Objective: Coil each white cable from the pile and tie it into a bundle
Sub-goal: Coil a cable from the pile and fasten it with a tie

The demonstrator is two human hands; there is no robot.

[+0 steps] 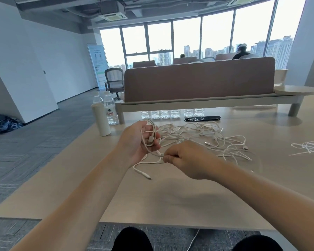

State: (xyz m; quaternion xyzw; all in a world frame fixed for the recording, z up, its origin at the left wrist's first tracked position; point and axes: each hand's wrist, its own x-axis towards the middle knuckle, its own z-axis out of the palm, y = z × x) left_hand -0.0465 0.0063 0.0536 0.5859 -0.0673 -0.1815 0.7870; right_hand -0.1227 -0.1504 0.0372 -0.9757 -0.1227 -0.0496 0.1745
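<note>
Grips looped white cable [151, 139] in left hand [134, 140], pinches its trailing strand with right hand [186, 158], mid-frame, below cable pile [207, 134].

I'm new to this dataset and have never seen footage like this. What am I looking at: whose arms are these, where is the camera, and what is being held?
There is no machine here. A person works with bare hands, and the single picture comes from a wide-angle camera worn on their head, looking forward and down. The left hand holds a few loops of a white cable, with a plug against the palm. The right hand pinches the same cable just below; its free end trails on the table. Behind the hands lies the tangled pile of white cables. Near the table's left edge stand a white bottle and a water bottle.
</note>
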